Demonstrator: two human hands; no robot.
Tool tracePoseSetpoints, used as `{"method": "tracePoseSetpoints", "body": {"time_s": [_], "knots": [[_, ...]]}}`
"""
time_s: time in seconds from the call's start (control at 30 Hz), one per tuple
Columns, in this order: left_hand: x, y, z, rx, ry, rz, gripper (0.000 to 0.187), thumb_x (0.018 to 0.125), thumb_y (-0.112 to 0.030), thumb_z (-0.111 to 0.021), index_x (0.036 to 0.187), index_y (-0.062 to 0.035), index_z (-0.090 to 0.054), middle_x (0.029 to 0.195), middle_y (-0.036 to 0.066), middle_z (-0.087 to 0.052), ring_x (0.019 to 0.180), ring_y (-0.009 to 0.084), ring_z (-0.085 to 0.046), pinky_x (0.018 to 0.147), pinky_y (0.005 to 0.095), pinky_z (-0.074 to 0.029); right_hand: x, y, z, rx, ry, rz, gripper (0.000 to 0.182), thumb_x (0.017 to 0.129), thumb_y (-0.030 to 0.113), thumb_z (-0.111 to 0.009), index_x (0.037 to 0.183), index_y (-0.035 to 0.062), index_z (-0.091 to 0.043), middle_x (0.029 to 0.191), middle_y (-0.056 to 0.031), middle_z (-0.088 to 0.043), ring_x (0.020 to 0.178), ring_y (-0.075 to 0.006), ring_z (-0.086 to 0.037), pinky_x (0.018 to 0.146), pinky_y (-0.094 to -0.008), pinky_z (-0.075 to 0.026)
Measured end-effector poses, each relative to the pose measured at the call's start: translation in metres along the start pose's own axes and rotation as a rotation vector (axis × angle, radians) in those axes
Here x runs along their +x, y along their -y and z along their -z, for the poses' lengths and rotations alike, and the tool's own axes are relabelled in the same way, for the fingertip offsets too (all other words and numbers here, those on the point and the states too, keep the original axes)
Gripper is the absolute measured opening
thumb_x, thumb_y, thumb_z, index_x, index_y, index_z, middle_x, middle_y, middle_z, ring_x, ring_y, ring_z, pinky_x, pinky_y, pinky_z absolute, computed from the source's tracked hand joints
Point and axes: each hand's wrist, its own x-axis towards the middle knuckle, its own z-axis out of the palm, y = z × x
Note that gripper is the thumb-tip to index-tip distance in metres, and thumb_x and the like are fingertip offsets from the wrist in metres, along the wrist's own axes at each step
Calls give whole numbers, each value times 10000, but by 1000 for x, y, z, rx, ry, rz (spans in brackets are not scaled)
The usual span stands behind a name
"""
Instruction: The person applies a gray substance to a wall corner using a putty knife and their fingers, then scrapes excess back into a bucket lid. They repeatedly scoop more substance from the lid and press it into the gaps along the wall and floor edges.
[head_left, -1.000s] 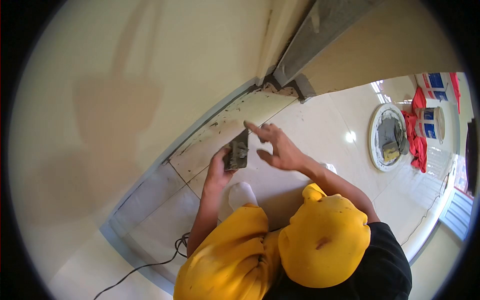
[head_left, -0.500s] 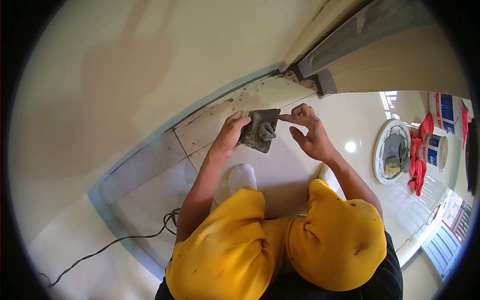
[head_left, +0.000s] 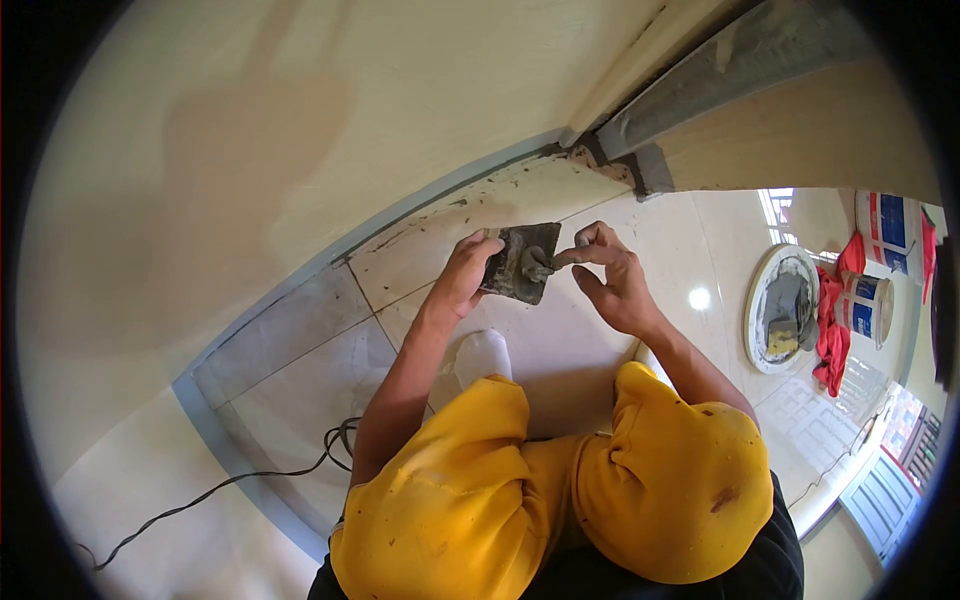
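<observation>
Left hand (head_left: pixel 463 275): fingers gripping the left edge of a flat plate (head_left: pixel 497 279), thumb on top. Right hand (head_left: pixel 622 292): fingers loosely open, no grip visible, index tip at the mortar (head_left: pixel 536 264). Plate: between the hands, above floor tiles (head_left: pixel 520 345); probably light, stiff, best held by a bare edge. Mortar: probably soft, slippery. Far right: round basin (head_left: pixel 752 310), red cloth (head_left: pixel 829 325), bucket (head_left: pixel 862 308).

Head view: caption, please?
Left hand holds a dark plate with grey paste; right hand extends a finger to the paste.
</observation>
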Motion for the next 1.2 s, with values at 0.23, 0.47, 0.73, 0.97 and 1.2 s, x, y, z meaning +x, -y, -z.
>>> {"method": "tracePoseSetpoints", "body": {"time_s": [0.23, 0.47, 0.73, 0.97, 1.2], "knots": [[4, 3, 4, -45, 14, -9, 226, 795, -109, -402, 977, 8, -467, 875, 106, -561, 729, 164, -590, 611, 278, -516, 2, 3, 7, -70, 109, 76, 328, 616, -97, -494, 849, 78, -645, 823, -62, -410, 811, -221, -387, 739, -283, -339], [1, 2, 2, -144, 34, -44, 267, 798, -131, -399, 1022, -12, -480, 903, 79, -561, 754, 153, -582, 642, 287, -512, 6, 4, 6, -470, -5, 270, 378, 618, -121, -499, 928, 53, -624, 843, -86, -441, 795, -225, -409, 740, -315, -355], [-1, -6, 4, -80, 45, -50, 263, 801, -137, -443, 1025, -10, -495, 916, 74, -576, 783, 147, -575, 684, 270, -476, 6, 5, 8, -282, -68, 114, 424, 616, -113, -498, 976, 77, -616, 818, -82, -448, 796, -233, -415, 719, -312, -371], [-4, -8, -2, 19, 0, -76, 257, 794, -78, -386, 1016, 35, -448, 917, 123, -560, 761, 172, -594, 647, 281, -511, 9, 0, 2, -355, -38, 47, 372, 645, -109, -503, 957, 62, -612, 824, -83, -447, 800, -223, -421, 717, -289, -376], [0, -5, 4, 4, 18, -89, 260, 787, -60, -393, 1027, 26, -444, 919, 105, -557, 774, 158, -587, 652, 275, -509, 11, -5, -6, -380, -63, 40, 370, 639, -107, -515, 943, 76, -618, 813, -86, -433, 807, -225, -425, 716, -299, -382]]}}
